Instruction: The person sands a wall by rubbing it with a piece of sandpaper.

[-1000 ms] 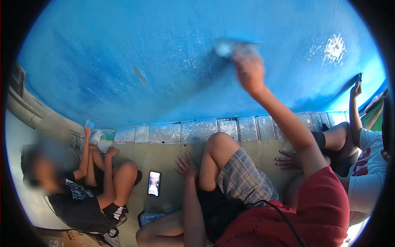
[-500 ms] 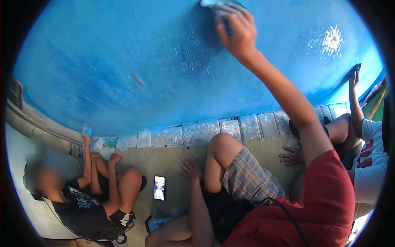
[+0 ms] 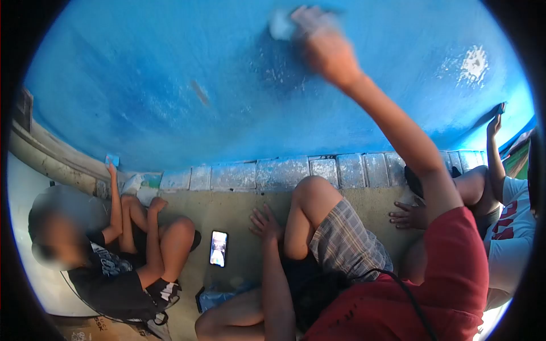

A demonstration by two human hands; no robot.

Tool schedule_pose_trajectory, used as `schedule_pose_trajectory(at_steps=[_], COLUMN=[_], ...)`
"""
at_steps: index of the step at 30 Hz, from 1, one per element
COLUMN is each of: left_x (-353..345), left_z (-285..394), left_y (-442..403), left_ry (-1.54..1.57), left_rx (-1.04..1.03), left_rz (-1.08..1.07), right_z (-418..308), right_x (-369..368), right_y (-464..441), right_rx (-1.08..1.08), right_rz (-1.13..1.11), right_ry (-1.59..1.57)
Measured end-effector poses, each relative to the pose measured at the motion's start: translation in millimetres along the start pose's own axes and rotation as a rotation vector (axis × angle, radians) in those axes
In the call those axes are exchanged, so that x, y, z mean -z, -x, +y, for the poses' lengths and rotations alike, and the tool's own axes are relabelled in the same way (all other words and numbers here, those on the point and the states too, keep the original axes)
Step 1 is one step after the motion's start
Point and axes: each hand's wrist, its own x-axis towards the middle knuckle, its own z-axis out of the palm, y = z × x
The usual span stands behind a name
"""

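My right hand (image 3: 329, 50) is raised against the blue wall (image 3: 170, 74), smeared by motion. Its fingers press a pale blue sheet or pad (image 3: 281, 25) to the paint; the exact kind is too blurred to tell. Whitish scuffed marks (image 3: 278, 71) show on the wall just below that hand. Down on the concrete floor, my left hand (image 3: 265, 223) lies flat with its fingers spread, holding nothing, close to my bent knee.
A phone with a lit screen (image 3: 218, 248) lies on the floor left of my left hand. Grey bricks (image 3: 233, 177) line the wall's foot. At left, a seated person holds a small blue sheet (image 3: 112, 159) to the wall; at right, another person's hand (image 3: 496, 122) also reaches it.
My right hand has moved slightly down the wall with the pale blue pad. The left co-worker's hand sits a little higher and further left. My left hand stays on the floor.
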Motion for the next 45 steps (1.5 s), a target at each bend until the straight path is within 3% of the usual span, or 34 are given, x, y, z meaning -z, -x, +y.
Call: schedule_pose_trajectory(at_steps=[1,2,4,5,6,9,10,11,13,14,15,17,19,21,22,23,24,25,27,29,31,33,34,36,37,40,41,43,44,45], left_x=[-9,-17,-27,-36,-38,-2,-3,-4,-6,-15,-20,-8,2,-6,-36,-78,-74,-71,-13,-6,-35,-62,-53,-29,-24,-25,-49,-103,-84,-49], left_z=[-4,-10,-15,-17,-15,-1,0,0,-3,-7,-8,1,1,-2,-13,-26,-25,-24,-4,-4,-13,-27,-25,-11,-11,-10,-15,-36,-32,-19], left_y=[0,-5,-18,-21,-27,-3,-1,2,0,-8,-13,-1,-2,4,-5,-34,-40,-46,-6,-15,-12,-41,-37,-15,-15,-14,-25,-62,-55,-28], left_ry=[0.012,0.017,-0.005,-0.035,-0.063,-0.035,-0.015,-0.004,-0.004,-0.005,-0.001,-0.048,-0.056,-0.029,-0.230,-0.429,-0.416,-0.404,0.033,0.011,-0.021,-0.076,-0.056,-0.013,-0.035,-0.006,-0.169,-0.522,-0.355,-0.183], left_rx=[-0.009,-0.017,-0.020,-0.014,-0.011,0.004,0.001,-0.005,-0.013,-0.006,0.002,0.012,0.010,-0.015,0.012,0.029,0.030,0.030,-0.005,-0.011,-0.008,-0.025,-0.026,-0.023,-0.020,-0.003,0.018,0.042,0.022,-0.001], left_rz=[0.023,0.046,0.096,0.108,0.123,0.014,0.022,0.026,0.045,0.055,0.066,0.040,0.053,0.068,0.358,0.670,0.679,0.688,0.071,0.083,0.108,0.234,0.199,0.132,0.128,0.102,0.321,0.770,0.559,0.344], right_z=[-11,-11,-2,-4,-11,9,11,-6,-10,-15,-28,-34,-15,-4,7,9,12,0,-3,18,9,5,3,-18,-21,3,-4,-15,-18,-36], right_x=[13,11,5,-1,2,13,21,39,12,9,-8,-7,19,15,19,24,29,24,17,19,48,19,12,-6,-4,24,39,19,-5,-4], right_y=[0,9,36,64,77,36,16,10,26,36,64,65,3,16,22,22,22,45,72,34,-9,8,11,41,37,-17,-25,-14,21,57], right_rx=[-0.558,-0.425,-0.007,0.272,0.411,0.074,-0.139,-0.643,-0.304,0.063,0.178,0.108,-0.088,-0.324,-0.445,-0.192,0.059,0.239,0.368,-0.063,-0.833,-0.388,0.143,0.320,0.383,-0.464,-0.754,-0.197,0.176,0.053], right_rz=[-0.018,0.078,-0.009,-0.207,-0.355,-0.141,0.172,0.141,0.041,-0.088,-0.245,-0.374,-0.192,-0.133,-0.095,-0.058,-0.007,-0.138,-0.408,-0.123,0.102,0.051,0.080,-0.096,-0.133,0.024,0.180,-0.164,-0.116,-0.384], right_ry=[-0.130,-0.082,-0.120,-0.202,-0.184,0.205,0.063,-0.132,0.006,-0.063,-0.216,-0.264,0.239,0.128,0.090,0.144,0.215,-0.048,-0.217,-0.025,-0.220,0.072,-0.006,-0.206,-0.227,-0.014,-0.241,0.134,-0.350,-0.526])
